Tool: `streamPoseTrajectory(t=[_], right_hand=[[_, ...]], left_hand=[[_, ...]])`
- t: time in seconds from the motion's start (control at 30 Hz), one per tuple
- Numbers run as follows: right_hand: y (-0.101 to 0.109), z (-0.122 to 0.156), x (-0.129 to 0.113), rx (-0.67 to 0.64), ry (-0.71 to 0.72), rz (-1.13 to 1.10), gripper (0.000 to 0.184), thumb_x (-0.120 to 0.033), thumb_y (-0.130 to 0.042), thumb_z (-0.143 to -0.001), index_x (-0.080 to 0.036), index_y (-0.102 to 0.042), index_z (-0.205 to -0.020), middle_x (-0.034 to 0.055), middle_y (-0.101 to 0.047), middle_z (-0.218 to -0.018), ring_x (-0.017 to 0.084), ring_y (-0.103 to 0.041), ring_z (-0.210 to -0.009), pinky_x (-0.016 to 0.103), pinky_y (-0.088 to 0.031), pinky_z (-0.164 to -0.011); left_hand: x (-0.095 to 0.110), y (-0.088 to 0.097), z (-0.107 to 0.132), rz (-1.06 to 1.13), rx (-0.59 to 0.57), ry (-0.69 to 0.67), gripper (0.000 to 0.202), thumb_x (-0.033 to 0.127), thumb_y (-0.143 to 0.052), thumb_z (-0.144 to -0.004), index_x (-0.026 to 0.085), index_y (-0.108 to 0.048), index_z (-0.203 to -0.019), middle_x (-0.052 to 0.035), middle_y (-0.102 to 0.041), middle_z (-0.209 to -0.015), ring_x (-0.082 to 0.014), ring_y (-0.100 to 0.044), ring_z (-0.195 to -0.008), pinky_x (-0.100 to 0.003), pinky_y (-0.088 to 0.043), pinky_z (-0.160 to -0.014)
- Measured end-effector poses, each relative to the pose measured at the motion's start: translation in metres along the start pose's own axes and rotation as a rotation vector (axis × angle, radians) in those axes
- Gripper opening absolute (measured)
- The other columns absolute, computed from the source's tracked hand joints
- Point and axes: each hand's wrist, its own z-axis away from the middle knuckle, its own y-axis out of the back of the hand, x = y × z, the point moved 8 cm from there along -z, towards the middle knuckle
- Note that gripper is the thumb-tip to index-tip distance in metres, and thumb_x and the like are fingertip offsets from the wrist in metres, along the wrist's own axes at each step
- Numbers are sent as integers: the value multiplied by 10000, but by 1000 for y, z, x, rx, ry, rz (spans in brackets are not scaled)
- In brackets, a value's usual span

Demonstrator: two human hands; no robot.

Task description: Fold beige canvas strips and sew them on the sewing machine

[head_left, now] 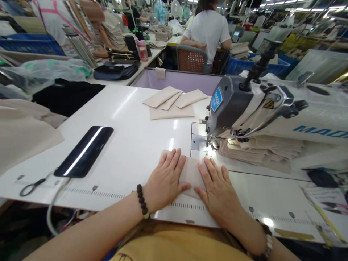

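The left grip [165,180] and right grip [217,190] lie open, palms flat and fingers spread, pressing down a beige fabric piece [191,175] between them on the white tabletop [130,145], just in front of the sewing machine [231,108]. Beyond it sits a blue plastic crate [244,67], its contents hidden.

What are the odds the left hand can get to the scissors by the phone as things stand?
Likely yes: the left hand lies flat on the fabric piece, and the scissors sit on the same white table top, with the phone lying beside their path.
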Motion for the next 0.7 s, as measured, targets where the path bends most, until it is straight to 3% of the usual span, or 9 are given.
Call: streamPoseTrajectory(t=[0.2, 0.3, 0.4, 0.47, 0.57, 0.7], right_hand=[[-3, 0, -1, -36, -14, -16, 517, -319, -489, -841, -93, -394, -1296, 205, -335, -1394, 331, -248, -1302, 554, -242, -1003], [-1, 0, 0, -28, -30, -52, 506, -302, -495, -838, -101, -401, -1293, 204, -306, -1407, 335, -227, -1309, 556, -252, -1001], [8, 0, 4, -10, -45, -161, 438, -298, -446, -866, -110, -437, -1261, 198, -287, -1410, 329, -220, -1310, 542, -286, -993], [14, -2, 12, -14, -77, -264, 394, -276, -392, -887, -85, -470, -1222, 206, -352, -1356, 304, -289, -1277, 492, -334, -980], [22, -8, 26, -42, -59, -351, 314, -158, -359, -870, -96, -555, -1107, 165, -517, -1184, 255, -438, -1139, 447, -363, -949], [25, -23, 33, -129, 167, -324, 352, -33, -375, -802, -164, -610, -1029, 86, -603, -1065, 219, -509, -969, 412, -379, -847]], left_hand=[[-44, 11, 21, -127, 95, 113, 738, 557, -421, -844, -30, -345, -1284, -285, -282, -1377, -391, -262, -1283, -547, -284, -1003], [-32, 24, 30, -97, 179, 31, 476, 365, -371, -916, 27, -407, -1248, -241, -367, -1333, -349, -379, -1211, -491, -351, -968], [-8, 26, 26, 25, 123, -132, 320, 203, -295, -936, 109, -477, -1181, -136, -538, -1149, -237, -523, -1024, -371, -445, -873], [-8, 25, 11, 68, 78, -121, 310, 280, -347, -932, 104, -500, -1135, -121, -568, -1069, -234, -536, -967, -375, -454, -848], [-20, 22, -27, 64, 39, -93, 452, 420, -429, -891, 63, -469, -1167, -155, -526, -1152, -267, -496, -1054, -424, -393, -929], [-23, 22, -78, -48, -8, -153, 486, 412, -501, -860, 56, -454, -1187, -193, -431, -1275, -325, -394, -1187, -491, -316, -978]])
